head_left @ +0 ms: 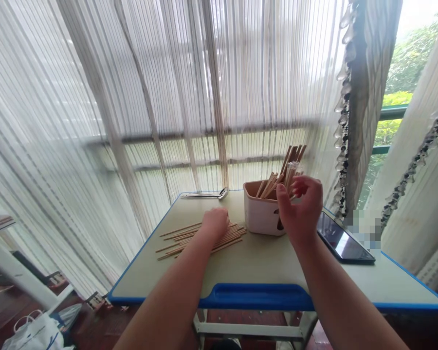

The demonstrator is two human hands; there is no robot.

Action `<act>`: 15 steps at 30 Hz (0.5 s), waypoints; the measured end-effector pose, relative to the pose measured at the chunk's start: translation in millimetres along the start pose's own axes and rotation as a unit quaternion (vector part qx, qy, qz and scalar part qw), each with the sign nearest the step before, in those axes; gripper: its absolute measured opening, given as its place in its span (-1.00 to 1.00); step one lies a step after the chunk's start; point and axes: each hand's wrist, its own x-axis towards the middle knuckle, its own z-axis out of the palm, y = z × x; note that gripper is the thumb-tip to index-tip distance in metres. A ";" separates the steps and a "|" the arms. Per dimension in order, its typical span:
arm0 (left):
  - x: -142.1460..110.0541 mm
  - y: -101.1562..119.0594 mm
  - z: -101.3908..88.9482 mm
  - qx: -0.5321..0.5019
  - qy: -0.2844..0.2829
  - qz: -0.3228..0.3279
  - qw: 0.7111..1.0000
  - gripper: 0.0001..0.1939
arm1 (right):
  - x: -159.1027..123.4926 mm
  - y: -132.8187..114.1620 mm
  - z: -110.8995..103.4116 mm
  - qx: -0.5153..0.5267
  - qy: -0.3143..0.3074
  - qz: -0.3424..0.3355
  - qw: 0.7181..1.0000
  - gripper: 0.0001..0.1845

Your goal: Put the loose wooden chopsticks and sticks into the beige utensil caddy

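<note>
Loose wooden chopsticks (175, 243) lie in a spread pile on the pale tabletop, pointing left to right. My left hand (215, 223) is closed over the pile's upper middle, knuckles up; its fingertips are hidden. A white box-shaped holder (261, 216) with a brown inside stands right of the pile. Light chopsticks (268, 187) and darker ones (294, 154) lean upright in it, beside a clear-topped bundle (291, 172). At the holder's right rim, my right hand (302, 206) has its thumb apart from its curled fingers, with no chopstick visibly gripped.
A metal slotted ladle (222, 193) lies along the table's far edge. Right of my right hand is a dark phone or tablet (345, 238). The table (255, 265) has a blue rim and front tray recess. Sheer curtains (168, 97) hang behind; a white bag (36, 333) sits on the floor, left.
</note>
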 end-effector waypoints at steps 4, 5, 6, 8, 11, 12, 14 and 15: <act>1.6 3.2 -4.7 -0.055 0.096 0.032 0.993 -0.73 | -8.8 -3.8 3.2 0.006 -0.094 -0.065 0.994 -0.88; 1.5 3.0 -5.4 -0.066 0.108 0.036 0.991 -0.72 | -11.2 -5.4 4.9 0.000 -0.137 -0.076 0.988 -0.92; 1.0 2.2 -5.8 -0.070 0.109 0.034 0.991 -0.72 | -13.4 -7.1 6.7 -0.010 -0.176 -0.083 0.981 -0.92; -0.4 -0.8 -5.4 -0.055 0.080 0.016 0.995 -0.73 | -16.6 -10.1 9.9 -0.028 -0.231 -0.084 0.969 -0.86; -2.4 -6.0 -3.3 -0.007 -0.012 -0.022 1.000 -0.75 | -17.4 -11.3 11.3 -0.033 -0.251 -0.066 0.965 -0.80; -2.9 -7.1 -2.7 0.003 -0.039 -0.028 0.999 -0.76 | -16.9 -10.6 10.8 -0.029 -0.252 -0.062 0.965 -0.79; -3.3 -7.8 -2.2 0.009 -0.072 -0.027 0.997 -0.76 | -15.4 -8.6 9.4 -0.018 -0.248 -0.057 0.967 -0.78; -3.3 -7.6 -2.3 0.009 -0.080 -0.022 0.997 -0.76 | -14.7 -7.7 8.7 -0.013 -0.246 -0.054 0.968 -0.78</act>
